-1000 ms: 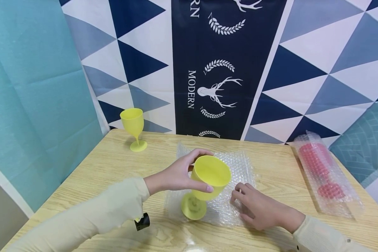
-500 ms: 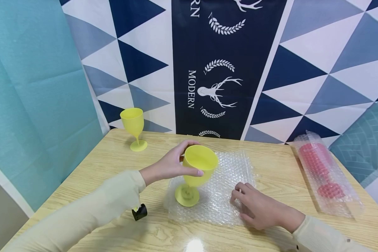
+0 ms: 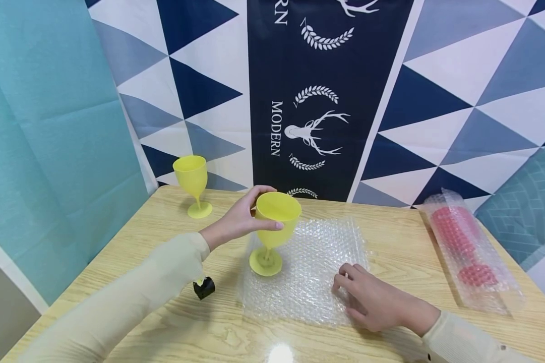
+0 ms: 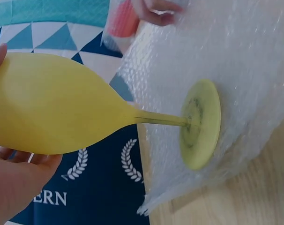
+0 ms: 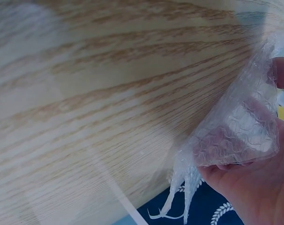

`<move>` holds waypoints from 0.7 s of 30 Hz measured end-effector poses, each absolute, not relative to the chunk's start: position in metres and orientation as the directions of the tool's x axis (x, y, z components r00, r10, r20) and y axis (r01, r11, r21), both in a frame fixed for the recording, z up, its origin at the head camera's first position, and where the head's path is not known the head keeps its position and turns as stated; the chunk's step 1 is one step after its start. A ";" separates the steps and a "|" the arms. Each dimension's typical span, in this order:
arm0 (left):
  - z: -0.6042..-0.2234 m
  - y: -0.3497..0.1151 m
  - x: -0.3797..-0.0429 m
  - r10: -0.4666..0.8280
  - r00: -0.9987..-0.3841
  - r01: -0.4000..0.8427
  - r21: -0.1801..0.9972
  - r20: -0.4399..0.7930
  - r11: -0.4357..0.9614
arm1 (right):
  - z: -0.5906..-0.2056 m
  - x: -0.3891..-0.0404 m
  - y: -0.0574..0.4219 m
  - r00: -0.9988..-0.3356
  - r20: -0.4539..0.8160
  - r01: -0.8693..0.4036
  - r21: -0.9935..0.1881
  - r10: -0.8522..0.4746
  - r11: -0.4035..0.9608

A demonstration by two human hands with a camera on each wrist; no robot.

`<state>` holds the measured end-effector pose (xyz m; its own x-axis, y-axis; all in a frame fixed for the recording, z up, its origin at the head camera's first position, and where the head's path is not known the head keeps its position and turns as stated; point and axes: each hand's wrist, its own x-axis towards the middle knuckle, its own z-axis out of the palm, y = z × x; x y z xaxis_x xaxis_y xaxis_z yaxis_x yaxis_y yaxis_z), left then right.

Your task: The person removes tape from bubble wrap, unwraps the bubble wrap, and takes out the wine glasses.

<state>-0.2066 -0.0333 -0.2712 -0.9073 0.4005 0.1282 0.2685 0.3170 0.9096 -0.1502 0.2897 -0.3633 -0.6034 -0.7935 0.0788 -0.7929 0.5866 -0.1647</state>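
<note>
My left hand [image 3: 249, 214] grips the bowl of a yellow plastic goblet [image 3: 278, 222], thumb on the near side and fingers round the back. In the left wrist view the goblet [image 4: 67, 103] shows its thin stem and round foot, which overlaps the left part of a clear bubble wrap sheet [image 3: 308, 282]. At the sheet's right side, my right hand [image 3: 376, 300] holds the wrap with curled fingers. Through the translucent wrap [image 5: 245, 131], the right wrist view shows some of those fingers.
A second yellow goblet [image 3: 192, 176] stands upright at the table's back left corner. On the right lies a red goblet [image 3: 458, 237] wrapped in bubble wrap. Behind the wooden table [image 3: 163, 333] hangs a patterned cloth [image 3: 317, 131].
My left hand has carried the yellow goblet away from me and to the left, and the goblet now stands more upright. The right hand has stayed in place on the wrap.
</note>
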 end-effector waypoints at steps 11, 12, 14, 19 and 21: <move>-0.272 -0.038 -0.235 0.299 -0.943 0.242 0.914 0.144 0.325 | -0.363 -0.150 0.290 -0.604 0.071 -0.791 -0.176 -0.794 0.586; -0.273 -0.039 -0.237 0.290 -0.945 0.244 0.913 0.149 0.326 | -0.363 -0.150 0.290 -0.602 0.075 -0.793 -0.176 -0.795 0.584; -0.274 -0.040 -0.241 0.274 -0.949 0.243 0.912 0.154 0.330 | -0.363 -0.150 0.290 -0.599 0.079 -0.795 -0.176 -0.797 0.581; -0.279 -0.045 -0.252 0.232 -0.960 0.233 0.911 0.158 0.341 | -0.363 -0.149 0.290 -0.596 0.086 -0.798 -0.173 -0.799 0.577; -0.281 -0.049 -0.256 0.215 -0.963 0.231 0.911 0.163 0.342 | -0.363 -0.149 0.290 -0.598 0.083 -0.796 -0.176 -0.797 0.579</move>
<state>-0.2560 -0.0488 -0.2808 -0.9629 0.2150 0.1634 0.2310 0.3424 0.9107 -0.1490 0.2896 -0.3628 -0.5983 -0.7970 0.0826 -0.7960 0.5792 -0.1759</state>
